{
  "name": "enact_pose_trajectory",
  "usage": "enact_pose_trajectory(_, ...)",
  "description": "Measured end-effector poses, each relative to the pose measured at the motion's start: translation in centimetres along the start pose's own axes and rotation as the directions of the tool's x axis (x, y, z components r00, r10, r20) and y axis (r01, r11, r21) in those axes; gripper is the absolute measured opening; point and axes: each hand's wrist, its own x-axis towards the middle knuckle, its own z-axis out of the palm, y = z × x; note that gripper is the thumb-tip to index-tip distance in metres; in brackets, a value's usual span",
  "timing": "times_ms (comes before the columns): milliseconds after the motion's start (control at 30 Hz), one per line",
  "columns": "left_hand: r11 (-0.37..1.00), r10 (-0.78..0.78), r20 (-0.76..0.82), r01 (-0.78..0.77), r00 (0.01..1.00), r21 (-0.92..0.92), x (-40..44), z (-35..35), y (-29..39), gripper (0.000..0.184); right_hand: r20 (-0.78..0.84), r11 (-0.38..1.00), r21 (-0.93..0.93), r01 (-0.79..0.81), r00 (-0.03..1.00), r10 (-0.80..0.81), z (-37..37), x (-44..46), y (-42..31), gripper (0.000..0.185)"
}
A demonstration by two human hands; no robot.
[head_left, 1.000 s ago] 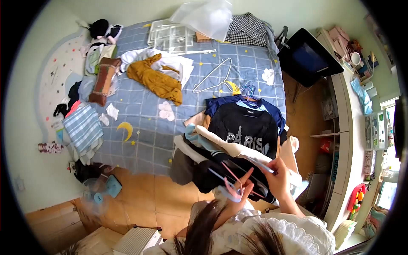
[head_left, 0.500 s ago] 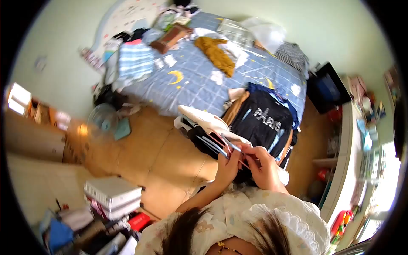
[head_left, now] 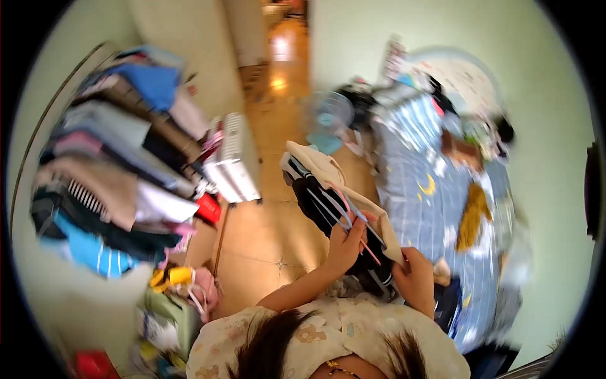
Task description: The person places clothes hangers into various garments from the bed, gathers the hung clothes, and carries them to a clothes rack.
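In front of my body hang several garments on hangers: a cream garment (head_left: 315,161) on the far side and a black one with white stripes (head_left: 310,197) nearer. My left hand (head_left: 346,247) is closed around the light blue and pink clothes hangers (head_left: 344,211) at their upper ends. With fingers pinched together, my right hand (head_left: 415,278) grips the edge of the cream garment, to the right of the hangers. The fingertips of the right hand are partly hidden by the cloth.
A rack of hanging clothes (head_left: 113,170) fills the left side. Beside it stand white cases (head_left: 235,161), with a pink bag (head_left: 203,287) below. To the right is a bed (head_left: 413,208) bearing clothes, including a mustard garment (head_left: 473,218). A fan (head_left: 328,119) stands by the doorway.
The view has swung left, from the bed toward the clothes rack and doorway. My right hand has moved off the hangers onto the cream garment's edge. My left hand still holds the hangers.
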Motion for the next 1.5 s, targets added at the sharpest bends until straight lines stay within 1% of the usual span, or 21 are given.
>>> enact_pose_trajectory(67, 0.994, 0.103, -0.132, -0.105, 0.986, -0.005, 0.1, -1.1, 0.9, 0.025, 0.032, 0.986, 0.089, 0.143, 0.989, -0.147, 1.3, 2.8, 0.2, 0.022)
enact_pose_trajectory(133, 0.981, 0.195, -0.271, -0.186, 0.943, 0.059, 0.1, -2.4, 2.2, 0.026, 0.086, 0.953, 0.157, 0.260, 0.958, -0.275, 2.4, 5.5, -0.4, 0.021)
enact_pose_trajectory(200, 0.954, 0.296, -0.378, -0.256, 0.877, 0.153, -0.3, -3.5, 3.3, 0.027, 0.144, 0.913, 0.196, 0.357, 0.911, -0.387, 3.5, 7.6, -1.2, 0.021)
enact_pose_trajectory(233, 0.953, 0.301, -0.457, -0.247, 0.837, 0.174, -0.6, -3.9, 3.6, 0.026, 0.188, 0.890, 0.182, 0.418, 0.874, -0.448, 3.8, 8.6, -2.0, 0.022)
enact_pose_trajectory(333, 0.911, 0.404, -0.583, -0.370, 0.705, 0.184, -1.7, -4.9, 5.2, 0.024, 0.184, 0.775, 0.301, 0.555, 0.764, -0.619, 4.5, 10.3, -5.4, 0.025)
enact_pose_trajectory(367, 0.913, 0.387, -0.649, -0.370, 0.656, 0.170, -2.1, -5.2, 5.7, 0.022, 0.199, 0.738, 0.359, 0.572, 0.725, -0.659, 5.3, 10.8, -5.6, 0.027)
enact_pose_trajectory(500, 0.833, 0.511, -0.732, -0.471, 0.451, 0.291, -4.2, -6.9, 6.9, 0.021, 0.185, 0.561, 0.456, 0.692, 0.543, -0.819, 9.0, 12.7, -6.6, 0.023)
enact_pose_trajectory(600, 0.791, 0.575, -0.770, -0.428, 0.276, 0.437, -6.2, -7.3, 9.0, 0.023, 0.131, 0.417, 0.515, 0.749, 0.412, -0.902, 11.3, 12.9, -9.1, 0.019)
enact_pose_trajectory(633, 0.787, 0.573, -0.787, -0.421, 0.230, 0.450, -7.0, -7.4, 9.9, 0.023, 0.126, 0.371, 0.508, 0.778, 0.359, -0.925, 11.9, 12.8, -10.1, 0.017)
enact_pose_trajectory(733, 0.741, 0.616, -0.780, -0.414, 0.107, 0.528, -9.9, -8.9, 11.6, 0.023, 0.018, 0.210, 0.620, 0.756, 0.254, -0.967, 14.0, 11.8, -13.6, 0.017)
enact_pose_trajectory(767, 0.738, 0.628, -0.774, -0.374, 0.077, 0.561, -11.0, -9.5, 12.3, 0.023, -0.015, 0.171, 0.626, 0.761, 0.230, -0.973, 14.4, 11.2, -15.1, 0.017)
enact_pose_trajectory(867, 0.707, 0.658, -0.753, -0.326, -0.022, 0.627, -14.4, -11.8, 14.1, 0.029, 0.019, 0.194, 0.708, 0.679, 0.256, -0.966, 17.0, 8.8, -18.7, 0.017)
enact_pose_trajectory(900, 0.698, 0.660, -0.750, -0.336, -0.039, 0.632, -15.6, -12.7, 14.8, 0.032, 0.022, 0.202, 0.696, 0.690, 0.260, -0.965, 17.5, 8.0, -20.2, 0.018)
enact_pose_trajectory(1000, 0.670, 0.679, -0.725, -0.304, -0.117, 0.677, -19.2, -15.1, 16.6, 0.033, -0.074, 0.103, 0.740, 0.664, 0.233, -0.970, 20.4, 5.5, -24.7, 0.020)
enact_pose_trajectory(1100, 0.666, 0.679, -0.720, -0.290, -0.146, 0.687, -23.2, -17.9, 18.4, 0.034, -0.119, 0.064, 0.738, 0.672, 0.223, -0.968, 23.3, 2.6, -29.2, 0.021)
enact_pose_trajectory(1200, 0.584, 0.742, -0.650, -0.320, -0.162, 0.746, -27.5, -19.8, 20.3, 0.034, -0.150, 0.059, 0.705, 0.707, 0.230, -0.962, 25.9, 0.1, -34.4, 0.020)
enact_pose_trajectory(1267, 0.567, 0.727, -0.651, -0.343, -0.220, 0.749, -29.8, -20.2, 21.7, 0.034, -0.153, 0.060, 0.738, 0.672, 0.254, -0.955, 27.5, -1.0, -37.7, 0.020)
enact_pose_trajectory(1333, 0.503, 0.747, -0.606, -0.365, -0.273, 0.784, -31.9, -21.2, 23.0, 0.035, -0.195, 0.045, 0.719, 0.694, 0.264, -0.945, 28.8, -1.9, -41.4, 0.021)
enact_pose_trajectory(1400, 0.481, 0.758, -0.582, -0.352, -0.293, 0.803, -33.6, -22.4, 24.2, 0.034, -0.243, 0.043, 0.701, 0.712, 0.295, -0.924, 29.7, -2.5, -45.6, 0.021)
enact_pose_trajectory(1467, 0.482, 0.790, -0.548, -0.274, -0.276, 0.832, -34.8, -24.0, 25.6, 0.034, -0.284, -0.013, 0.732, 0.681, 0.288, -0.915, 30.7, -2.2, -50.9, 0.022)
enact_pose_trajectory(1500, 0.505, 0.774, -0.569, -0.269, -0.278, 0.820, -35.5, -25.0, 26.0, 0.033, -0.313, -0.028, 0.700, 0.714, 0.270, -0.911, 31.0, -2.0, -53.8, 0.021)
